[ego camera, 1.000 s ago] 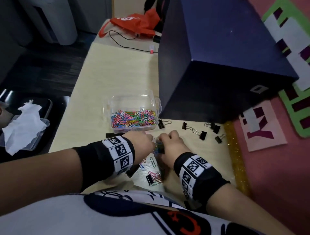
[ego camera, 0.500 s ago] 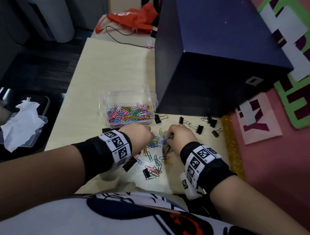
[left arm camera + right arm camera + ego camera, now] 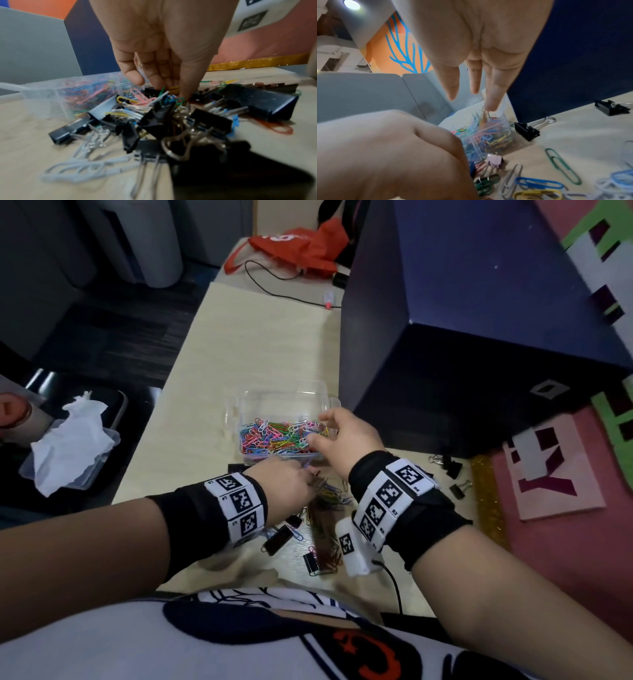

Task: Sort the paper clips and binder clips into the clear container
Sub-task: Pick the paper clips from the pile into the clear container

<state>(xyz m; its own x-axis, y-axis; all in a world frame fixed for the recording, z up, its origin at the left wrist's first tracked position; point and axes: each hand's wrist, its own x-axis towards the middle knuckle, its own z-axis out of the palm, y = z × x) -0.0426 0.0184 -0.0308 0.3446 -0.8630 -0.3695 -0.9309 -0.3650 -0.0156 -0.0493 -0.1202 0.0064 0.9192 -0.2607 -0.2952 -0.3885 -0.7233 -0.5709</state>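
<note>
Head view: the right hand (image 3: 346,436) is hovering over the near-right corner of the clear container (image 3: 260,402), fingers spread loosely; whether a clip is hanging from them cannot be told here. The left hand (image 3: 284,481) is reaching down into the loose pile of paper clips (image 3: 330,496) just in front of the container, so it is the nearer hand to the unsorted stock. Black binder clips (image 3: 452,469) are lying well to the right, beside the dark blue box (image 3: 479,354).

Left wrist view: the left fingertips (image 3: 185,93) are closing on a green wire clip at the top of the pile; the grasp looks like a light pinch, though motion blur is limiting certainty. Folded black steel binder clips with chrome loop handles are tangling with thin coated-wire clips.

Right wrist view: the right fingers (image 3: 493,94) are extending nearly straight, and an orange clip appears to be dangling under one tip, directly above the glossy plastic container holding multicoloured clips.
</note>
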